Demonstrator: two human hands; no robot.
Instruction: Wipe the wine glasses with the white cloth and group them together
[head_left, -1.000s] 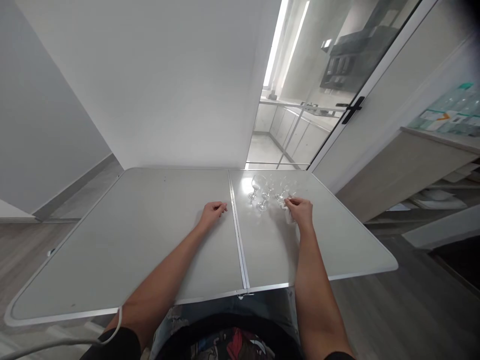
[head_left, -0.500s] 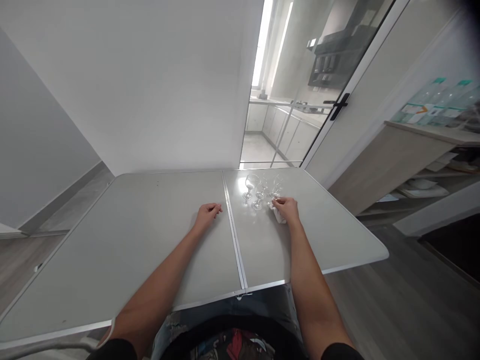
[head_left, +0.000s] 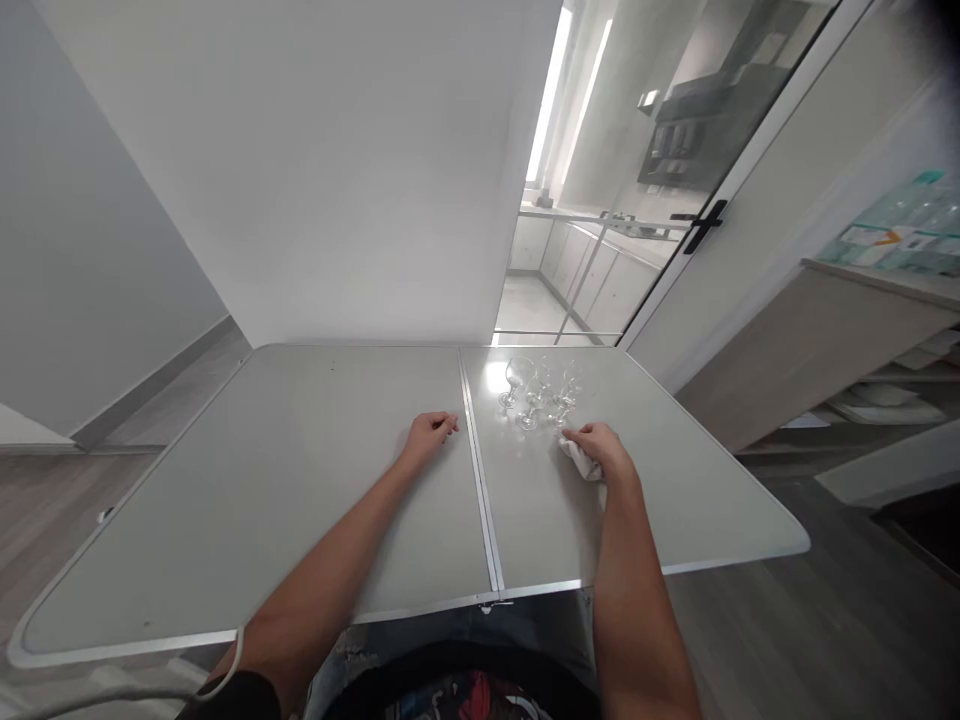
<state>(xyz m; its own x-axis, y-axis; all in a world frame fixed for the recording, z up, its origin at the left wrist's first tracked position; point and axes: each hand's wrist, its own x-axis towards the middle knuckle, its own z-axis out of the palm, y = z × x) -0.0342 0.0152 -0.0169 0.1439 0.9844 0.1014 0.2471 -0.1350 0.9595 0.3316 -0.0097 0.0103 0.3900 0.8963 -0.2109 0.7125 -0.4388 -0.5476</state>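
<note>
Pinched in my right hand (head_left: 602, 447) is a white cloth (head_left: 581, 462), which hangs down toward the tabletop. Just beyond it stands a cluster of clear stemmed glasses (head_left: 519, 374), upright and close together at the far right of the table. Their outlines overlap, so I cannot tell exactly how many there are. My left hand (head_left: 431, 436) rests on the table left of the metal seam, its fingers curled in with nothing visible in them.
The pale folding table (head_left: 337, 500) has a metal seam (head_left: 480, 480) across its middle. Behind it are a white wall (head_left: 360, 200) and a glass door with a black handle (head_left: 705, 226). At the right, plastic bottles (head_left: 900, 225) stand on a wooden shelf unit (head_left: 847, 330).
My right hand has drawn back slightly from the glasses, toward me, with the cloth in it. The whole view has shifted a little; my left hand stays by the seam.
</note>
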